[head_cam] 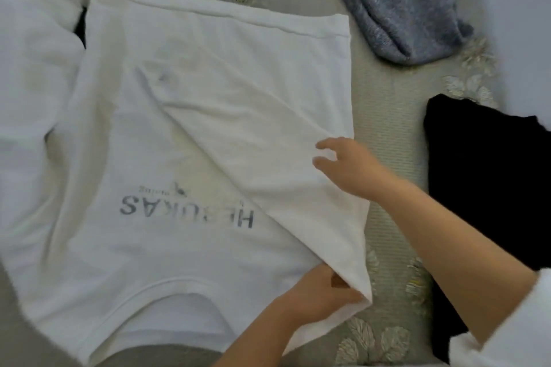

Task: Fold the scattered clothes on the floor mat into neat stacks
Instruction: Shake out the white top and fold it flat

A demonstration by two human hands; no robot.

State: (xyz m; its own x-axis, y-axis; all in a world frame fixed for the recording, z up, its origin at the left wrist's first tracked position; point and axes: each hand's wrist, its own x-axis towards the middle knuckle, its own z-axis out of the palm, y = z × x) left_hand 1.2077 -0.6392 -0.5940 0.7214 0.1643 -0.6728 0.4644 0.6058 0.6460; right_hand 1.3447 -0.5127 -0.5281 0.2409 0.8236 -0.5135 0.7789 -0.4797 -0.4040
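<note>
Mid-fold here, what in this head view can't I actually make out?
Head view:
1. Left hand: fingertips tucked under the folded flap of the white T-shirt.
2. Black garment: cut by the right edge, partly behind the right forearm.
3. Small print above the shirt's lettering: blurred.

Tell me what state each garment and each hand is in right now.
white T-shirt: spread out, one side folded over the middle.
left hand: grips the T-shirt's folded corner.
right hand: open, over the fold's edge.
grey garment: crumpled, unfolded.
black garment: on the mat, fold unclear.
other white garment: rumpled, unfolded.
</note>
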